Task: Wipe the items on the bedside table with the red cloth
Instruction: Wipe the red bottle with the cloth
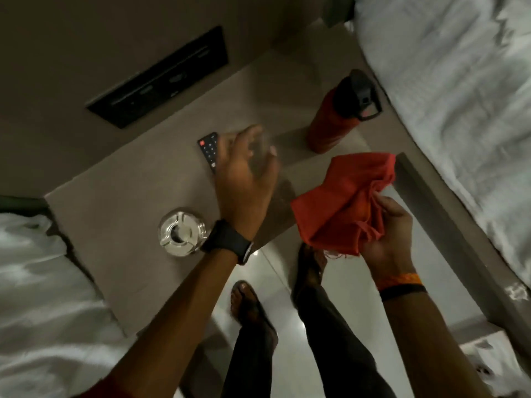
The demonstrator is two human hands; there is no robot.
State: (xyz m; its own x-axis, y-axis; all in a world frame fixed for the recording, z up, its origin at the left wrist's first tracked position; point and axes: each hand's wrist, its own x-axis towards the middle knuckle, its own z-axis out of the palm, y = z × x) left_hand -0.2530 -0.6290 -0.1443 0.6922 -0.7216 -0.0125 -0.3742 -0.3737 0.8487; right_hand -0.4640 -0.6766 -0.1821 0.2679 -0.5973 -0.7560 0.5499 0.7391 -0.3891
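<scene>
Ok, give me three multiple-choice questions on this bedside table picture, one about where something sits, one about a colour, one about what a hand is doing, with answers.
1. Where is the ashtray on the table?
A. at the near left, by the left wrist
B. against the bottle
C. on top of the remote

2. What colour is the bottle's body?
A. white
B. red
C. green

3. What is the right hand doing?
A. resting flat on the table
B. holding the remote
C. holding the bunched cloth above the table's edge

Answers:
1 A, the ashtray sits near the front left, far from the bottle, apart from the remote.
2 B, the body is red under a black cap.
3 C, its fingers grip the cloth; the left hand, blurred, is over the table beside the remote.
</scene>
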